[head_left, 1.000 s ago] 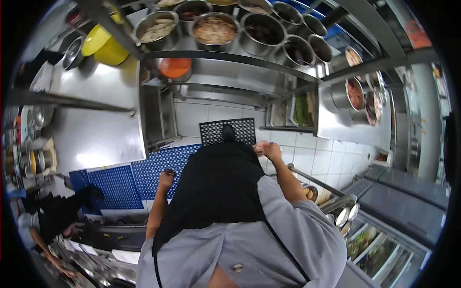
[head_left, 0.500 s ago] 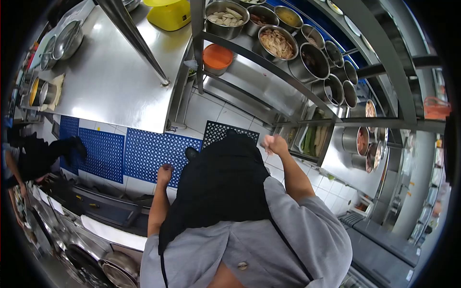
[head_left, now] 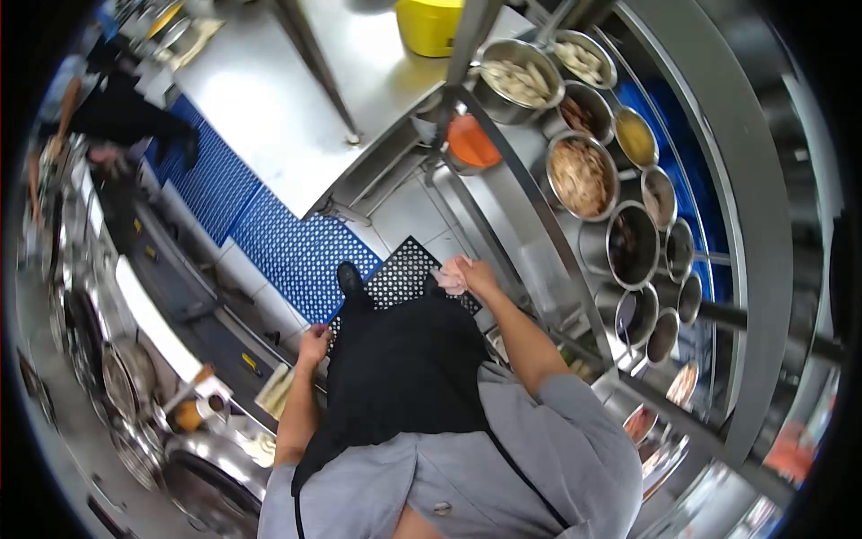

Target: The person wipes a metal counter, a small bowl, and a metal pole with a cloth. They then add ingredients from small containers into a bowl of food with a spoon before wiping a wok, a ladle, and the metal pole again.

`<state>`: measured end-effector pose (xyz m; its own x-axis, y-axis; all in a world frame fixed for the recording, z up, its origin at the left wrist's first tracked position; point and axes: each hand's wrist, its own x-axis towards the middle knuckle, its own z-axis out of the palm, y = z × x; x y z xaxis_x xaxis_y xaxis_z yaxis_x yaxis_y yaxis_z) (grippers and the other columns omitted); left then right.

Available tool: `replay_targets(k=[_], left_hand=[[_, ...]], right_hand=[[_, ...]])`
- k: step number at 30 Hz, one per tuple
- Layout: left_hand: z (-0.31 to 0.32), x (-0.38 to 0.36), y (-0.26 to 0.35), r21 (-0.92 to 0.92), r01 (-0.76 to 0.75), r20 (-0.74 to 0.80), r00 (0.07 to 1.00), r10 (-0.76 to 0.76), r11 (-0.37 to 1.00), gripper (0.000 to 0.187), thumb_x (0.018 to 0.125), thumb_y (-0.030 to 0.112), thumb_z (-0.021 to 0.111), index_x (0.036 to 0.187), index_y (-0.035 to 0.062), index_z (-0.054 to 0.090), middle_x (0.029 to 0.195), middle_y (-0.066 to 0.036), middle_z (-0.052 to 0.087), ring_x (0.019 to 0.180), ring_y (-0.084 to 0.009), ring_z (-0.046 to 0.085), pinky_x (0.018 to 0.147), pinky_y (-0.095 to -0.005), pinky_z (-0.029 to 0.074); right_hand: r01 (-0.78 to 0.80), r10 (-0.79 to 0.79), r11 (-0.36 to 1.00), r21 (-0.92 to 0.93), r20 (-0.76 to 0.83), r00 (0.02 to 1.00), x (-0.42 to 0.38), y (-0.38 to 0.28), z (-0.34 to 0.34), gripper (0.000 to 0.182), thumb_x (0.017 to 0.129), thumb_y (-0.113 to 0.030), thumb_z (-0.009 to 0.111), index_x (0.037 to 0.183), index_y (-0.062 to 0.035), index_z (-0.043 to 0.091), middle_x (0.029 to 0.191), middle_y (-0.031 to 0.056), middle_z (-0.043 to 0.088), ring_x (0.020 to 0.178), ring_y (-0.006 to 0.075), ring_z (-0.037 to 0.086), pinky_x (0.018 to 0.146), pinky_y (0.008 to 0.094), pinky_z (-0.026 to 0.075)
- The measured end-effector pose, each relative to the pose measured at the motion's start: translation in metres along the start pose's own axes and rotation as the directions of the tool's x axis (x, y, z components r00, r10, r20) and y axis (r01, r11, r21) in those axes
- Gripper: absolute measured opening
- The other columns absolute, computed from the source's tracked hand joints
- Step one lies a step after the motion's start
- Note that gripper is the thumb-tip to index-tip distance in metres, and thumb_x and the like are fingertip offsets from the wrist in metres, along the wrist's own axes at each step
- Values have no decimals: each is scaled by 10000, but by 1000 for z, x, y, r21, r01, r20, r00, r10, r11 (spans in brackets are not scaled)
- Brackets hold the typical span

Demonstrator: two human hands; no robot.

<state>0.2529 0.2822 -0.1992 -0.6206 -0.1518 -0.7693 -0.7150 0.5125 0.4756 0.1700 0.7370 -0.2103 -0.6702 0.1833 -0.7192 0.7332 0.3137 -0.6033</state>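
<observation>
My right hand (head_left: 478, 277) is closed around a pale pink, limp piece (head_left: 450, 276) that hangs out past the fingers, over the dark perforated mat (head_left: 400, 286). I cannot tell whether it is cloth or food. My left hand (head_left: 314, 345) hangs low at my other side with its fingers curled in and nothing visible in them, close to the blue perforated mat (head_left: 296, 260). Between the two hands is my black apron (head_left: 409, 368), with a dark shoe (head_left: 350, 278) showing beyond it.
To my right stands a rack with several steel pots of food, among them a pot of pale strips (head_left: 582, 175). An orange lid (head_left: 472, 142) sits on its lower shelf. Ahead is a steel table (head_left: 260, 99) with a yellow device (head_left: 429, 27). Pans (head_left: 126, 377) line my left; another person (head_left: 117, 112) stands farther off.
My view has turned right and moved forward along the rack. The right hand has swung inward, and the pink piece in it now shows plainly. The left hand stays low at my side.
</observation>
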Motion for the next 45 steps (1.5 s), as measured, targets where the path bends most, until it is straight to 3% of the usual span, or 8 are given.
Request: replay_targets(k=[14, 16, 18, 24, 35, 38, 42, 45], left_hand=[[24, -77, 162, -569, -276, 69, 923, 380, 775, 488, 966, 213, 607, 1413, 70, 473, 1217, -46, 635, 1032, -109, 594, 826, -250, 491], [13, -92, 180, -790, -184, 64, 924, 378, 585, 398, 984, 184, 564, 1361, 65, 519, 1189, -32, 628, 1039, -106, 587, 840, -271, 504], [3, -96, 185, -701, -315, 84, 855, 512, 640, 383, 981, 186, 568, 1338, 48, 541, 1186, -23, 627, 1033, -95, 581, 857, -260, 488], [-18, -114, 181, -593, -466, 21, 806, 591, 656, 366, 970, 155, 593, 1293, -16, 580, 1180, -69, 662, 1066, -125, 604, 936, -262, 466], [-46, -97, 46, -747, -195, -105, 979, 176, 636, 298, 967, 124, 575, 1246, 26, 607, 1087, -74, 695, 923, -127, 646, 765, -252, 511], [-54, -91, 49, -770, -136, -79, 990, 119, 623, 298, 964, 131, 579, 1240, 21, 607, 1086, -74, 694, 901, -123, 645, 755, -249, 514], [-63, -70, 56, -736, -189, -46, 972, 230, 650, 314, 975, 143, 568, 1258, 10, 595, 1095, -77, 690, 912, -123, 638, 768, -256, 517], [-81, -56, 64, -723, -233, -38, 953, 299, 650, 325, 974, 156, 569, 1267, 19, 592, 1111, -76, 688, 946, -126, 637, 791, -260, 509]], right_hand=[[274, -462, 886, 375, 660, 592, -90, -163, 99, 345, 827, -119, 733, 1146, -41, 629, 945, 6, 621, 793, 96, 582, 729, 219, 480], [933, -915, 308, -187, 212, 344, -78, -153, 119, 293, 899, -161, 680, 1141, -11, 608, 1073, 45, 629, 950, 155, 615, 834, 268, 497], [512, -659, 733, 448, 278, 699, -65, -152, 140, 324, 917, -152, 656, 1192, -7, 563, 1064, 81, 650, 936, 205, 648, 825, 290, 524], [38, -413, 566, 823, 244, 877, -62, -203, 112, 195, 956, -65, 519, 1147, -34, 545, 999, 128, 683, 802, 227, 701, 670, 314, 592], [614, -314, 504, 607, -534, 785, 48, -320, 87, 170, 948, -30, 412, 805, -113, 373, 567, 16, 406, 398, 144, 404, 356, 334, 347], [506, -292, 774, 381, -495, 818, 7, -279, 158, 393, 855, -41, 626, 1212, 7, 470, 1196, 186, 577, 1144, 327, 556, 1030, 405, 404], [529, -260, 771, 354, -582, 770, 37, -271, 172, 324, 826, 4, 583, 1136, 20, 490, 1103, 167, 600, 998, 290, 618, 900, 391, 494], [533, -357, 565, 630, -396, 846, 49, -302, 102, 76, 883, 33, 485, 844, -31, 471, 640, 83, 547, 467, 187, 547, 389, 361, 426]])
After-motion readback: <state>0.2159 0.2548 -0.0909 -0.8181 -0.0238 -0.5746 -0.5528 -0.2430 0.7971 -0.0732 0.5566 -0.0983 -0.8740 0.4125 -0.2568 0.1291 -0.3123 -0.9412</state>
